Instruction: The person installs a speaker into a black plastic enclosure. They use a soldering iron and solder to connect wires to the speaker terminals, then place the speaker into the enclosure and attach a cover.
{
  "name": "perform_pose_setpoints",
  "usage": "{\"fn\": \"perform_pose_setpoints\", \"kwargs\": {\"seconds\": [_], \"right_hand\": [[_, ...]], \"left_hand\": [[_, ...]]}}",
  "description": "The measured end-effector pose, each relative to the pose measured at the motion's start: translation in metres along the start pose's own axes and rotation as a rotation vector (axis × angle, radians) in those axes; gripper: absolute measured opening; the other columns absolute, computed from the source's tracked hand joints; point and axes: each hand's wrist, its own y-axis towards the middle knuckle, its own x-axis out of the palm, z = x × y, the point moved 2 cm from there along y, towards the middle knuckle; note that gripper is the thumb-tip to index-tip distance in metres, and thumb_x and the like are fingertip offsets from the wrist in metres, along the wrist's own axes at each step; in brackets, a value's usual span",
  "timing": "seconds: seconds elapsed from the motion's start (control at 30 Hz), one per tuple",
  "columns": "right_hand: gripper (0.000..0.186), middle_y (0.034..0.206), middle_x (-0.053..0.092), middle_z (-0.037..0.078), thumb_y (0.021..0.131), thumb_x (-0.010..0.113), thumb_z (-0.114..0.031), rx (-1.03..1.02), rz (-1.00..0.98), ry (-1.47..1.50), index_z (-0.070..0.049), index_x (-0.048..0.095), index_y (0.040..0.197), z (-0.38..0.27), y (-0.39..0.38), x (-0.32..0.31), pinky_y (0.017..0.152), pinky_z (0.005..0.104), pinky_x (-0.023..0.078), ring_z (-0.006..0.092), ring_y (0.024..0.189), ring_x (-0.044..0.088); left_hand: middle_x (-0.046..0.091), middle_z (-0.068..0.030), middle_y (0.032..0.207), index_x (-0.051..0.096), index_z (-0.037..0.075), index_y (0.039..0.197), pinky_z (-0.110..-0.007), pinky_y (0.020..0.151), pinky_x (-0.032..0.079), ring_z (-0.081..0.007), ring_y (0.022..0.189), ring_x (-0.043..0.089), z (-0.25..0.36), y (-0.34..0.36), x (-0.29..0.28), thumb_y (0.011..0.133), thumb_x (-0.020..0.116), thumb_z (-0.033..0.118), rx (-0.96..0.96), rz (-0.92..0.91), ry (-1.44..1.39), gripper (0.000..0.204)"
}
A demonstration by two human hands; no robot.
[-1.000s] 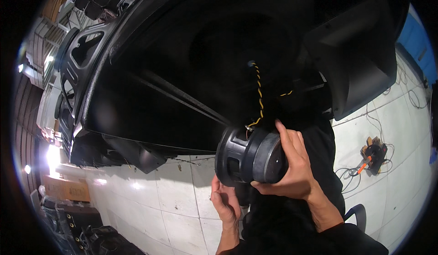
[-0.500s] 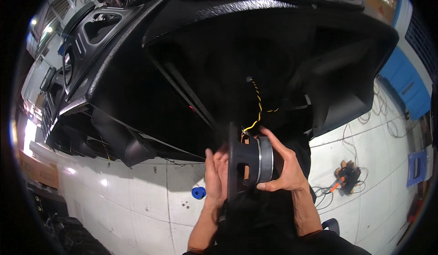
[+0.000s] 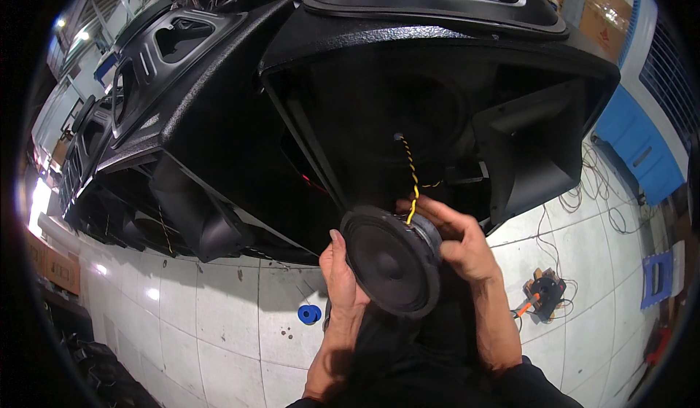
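Note:
A round black speaker driver [image 3: 391,258] is between my hands, its cone tilted up toward me. My left hand [image 3: 343,273] has its palm and fingers against the left rim, thumb pointing up. My right hand [image 3: 459,236] is round the magnet side, its fingertips near the terminals and partly hidden. From the terminals, a twisted yellow-and-black wire [image 3: 413,178] runs up into the dark opening of a large black speaker cabinet [image 3: 437,40]. Inside that opening, on the right, a black horn flare [image 3: 532,149] shows.
More black speaker cabinets [image 3: 211,102] line up to the left. On the tiled floor lie a blue spool [image 3: 309,315] and several small round pieces [image 3: 286,333]. At right are a dark device with an orange part [image 3: 545,295], loose cables [image 3: 594,182] and a blue panel [image 3: 638,134].
The driver has turned from edge-on to show its cone. My right hand has shifted up round the magnet, and my left hand stays at the rim.

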Motion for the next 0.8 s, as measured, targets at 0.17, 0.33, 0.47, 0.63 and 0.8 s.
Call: {"fn": "perform_pose_setpoints", "kwargs": {"seconds": [0.17,0.33,0.47,0.63,0.8], "right_hand": [[0.033,0.104,0.075,0.016,0.097,0.068,-0.020,0.176,0.209,-0.239,0.010,0.071,0.110,-0.026,0.035,0.015,0.085,0.0275,0.055,0.0153,0.092,0.070],[0.027,0.081,0.073,0.009,0.095,0.071,-0.019,0.189,0.273,-0.375,0.007,0.075,0.092,-0.032,0.036,0.020,0.069,0.0233,0.052,0.0089,0.074,0.066],[0.027,0.082,0.071,0.006,0.094,0.070,-0.018,0.213,0.372,-0.207,0.007,0.071,0.106,-0.032,0.038,0.030,0.067,0.0220,0.050,0.0076,0.071,0.063],[0.039,0.092,0.071,0.005,0.100,0.065,-0.021,0.134,0.444,-0.044,0.006,0.060,0.128,-0.028,0.024,0.026,0.068,0.0211,0.050,0.0070,0.073,0.063],[0.033,0.115,0.070,0.010,0.106,0.056,-0.016,-0.093,0.493,-0.233,0.004,0.059,0.132,-0.030,-0.023,0.025,0.097,0.0287,0.049,0.0145,0.109,0.064]], "left_hand": [[0.073,-0.0122,0.096,0.066,-0.005,0.098,-0.028,0.078,0.058,-0.0152,0.082,0.070,0.005,-0.002,0.005,0.108,0.053,0.032,0.224,0.133,0.113,0.040],[0.068,-0.0058,0.084,0.060,0.000,0.085,-0.024,0.070,0.052,-0.0086,0.073,0.060,0.022,-0.006,0.015,0.108,0.055,0.031,0.410,0.184,0.255,0.039],[0.065,-0.0029,0.079,0.056,0.003,0.079,-0.021,0.066,0.047,-0.0061,0.070,0.054,0.030,-0.004,0.028,0.108,0.054,0.031,0.498,0.209,0.301,0.041],[0.057,0.0019,0.073,0.051,0.007,0.074,-0.019,0.065,0.044,-0.0038,0.069,0.050,0.035,0.002,0.050,0.109,0.053,0.031,0.565,0.261,0.271,0.043],[0.034,0.0079,0.066,0.036,0.013,0.068,-0.020,0.057,0.028,-0.0019,0.064,0.030,0.046,0.021,0.073,0.109,0.052,0.031,0.713,0.267,0.288,0.048]]}}
